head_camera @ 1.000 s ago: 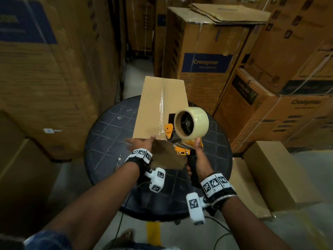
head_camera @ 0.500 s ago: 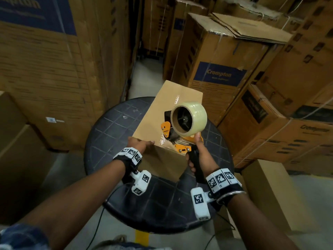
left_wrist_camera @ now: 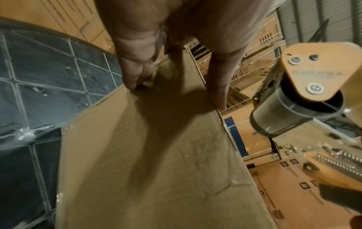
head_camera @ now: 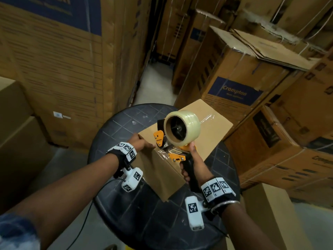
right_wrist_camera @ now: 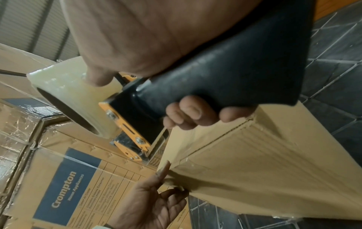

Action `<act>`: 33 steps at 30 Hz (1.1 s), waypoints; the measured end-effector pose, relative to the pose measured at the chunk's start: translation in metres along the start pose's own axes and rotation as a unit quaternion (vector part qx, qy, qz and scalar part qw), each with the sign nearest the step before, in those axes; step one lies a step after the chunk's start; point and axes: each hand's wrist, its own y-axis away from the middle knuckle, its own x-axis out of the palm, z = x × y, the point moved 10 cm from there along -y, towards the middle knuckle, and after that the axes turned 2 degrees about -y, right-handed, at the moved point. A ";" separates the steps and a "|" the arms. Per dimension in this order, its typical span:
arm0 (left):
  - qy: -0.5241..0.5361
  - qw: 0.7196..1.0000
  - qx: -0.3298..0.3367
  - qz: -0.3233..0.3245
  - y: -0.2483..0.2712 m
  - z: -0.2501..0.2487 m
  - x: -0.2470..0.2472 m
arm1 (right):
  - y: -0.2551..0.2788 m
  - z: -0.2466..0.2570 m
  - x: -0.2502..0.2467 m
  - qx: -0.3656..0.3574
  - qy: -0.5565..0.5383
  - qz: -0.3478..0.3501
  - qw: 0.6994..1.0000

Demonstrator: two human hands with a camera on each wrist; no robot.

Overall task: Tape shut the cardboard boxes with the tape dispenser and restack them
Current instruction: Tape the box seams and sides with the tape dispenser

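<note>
At centre frame, the cardboard box (head_camera: 182, 141) sat on the round black table (head_camera: 115, 129), a clear tape strip running along its top. The right hand (head_camera: 193, 167) was wrapped tight round the black handle of the tape dispenser (head_camera: 177, 136), thumb against the roll, its nose down at the box's near edge. The left hand (head_camera: 139, 143) lay with straight fingers on the near-left corner, thumb pressing the side.

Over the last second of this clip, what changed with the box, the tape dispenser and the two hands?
The cardboard box has swung clockwise on the round table, its far end now toward the right. The tape dispenser has travelled back to the box's near edge. The left hand moved to the near left corner. Unchanged: the right hand grips the dispenser handle, and the left hand rests on the box.
</note>
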 end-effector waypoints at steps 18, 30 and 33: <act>0.306 0.951 -0.046 0.017 0.053 -0.033 0.006 | -0.025 0.036 0.017 -0.001 -0.005 0.112 0.994; 0.422 0.904 -0.072 0.015 0.069 -0.022 0.012 | -0.021 0.031 0.021 -0.007 0.003 0.149 0.989; 0.407 0.910 -0.078 0.026 0.073 -0.024 0.009 | -0.019 0.030 0.024 -0.012 0.003 0.147 0.989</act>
